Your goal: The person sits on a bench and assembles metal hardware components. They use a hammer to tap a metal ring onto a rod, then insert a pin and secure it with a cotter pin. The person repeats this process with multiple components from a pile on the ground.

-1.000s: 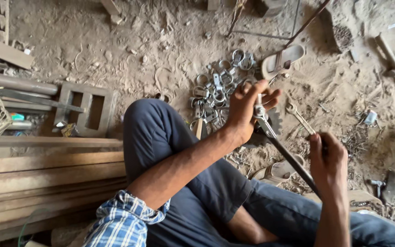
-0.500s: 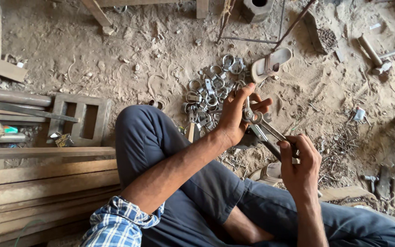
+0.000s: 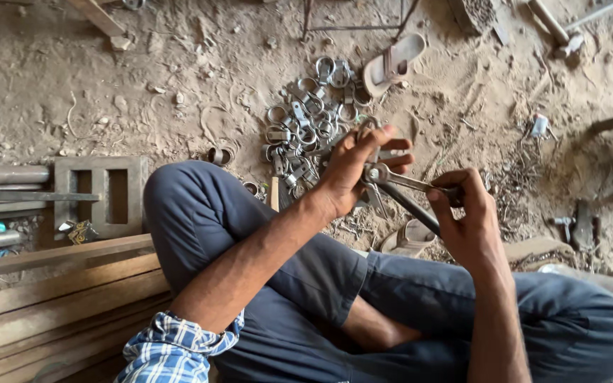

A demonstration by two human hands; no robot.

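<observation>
**A:** Where do the hands sit?

**B:** Both are up over the person's crossed legs in dark blue trousers, above the sandy dirt floor. The left hand has its fingers curled shut around a small bent grey metal clamp piece. The right hand is closed in a fist on the handles of a pair of grey steel pliers.

**A:** How does the tool lie relative to the piece?

**B:** Its long axis runs on a diagonal, from the right fist low on the right up and leftward to the pivot, which sits just beside the left fingers. The nose is tucked in against the left hand, touching or nearly touching the piece; I cannot tell whether it has bitten on. So the piece lies up and left of the right hand, and the left hand is the one on it.

**A:** And around them?

**B:** Just beyond the left hand, farther out on the floor, lies a heap of grey metal ring clamps. A tan sandal rests past the heap. A grey rectangular metal frame and stacked pale wooden planks lie along the floor's left edge.
</observation>
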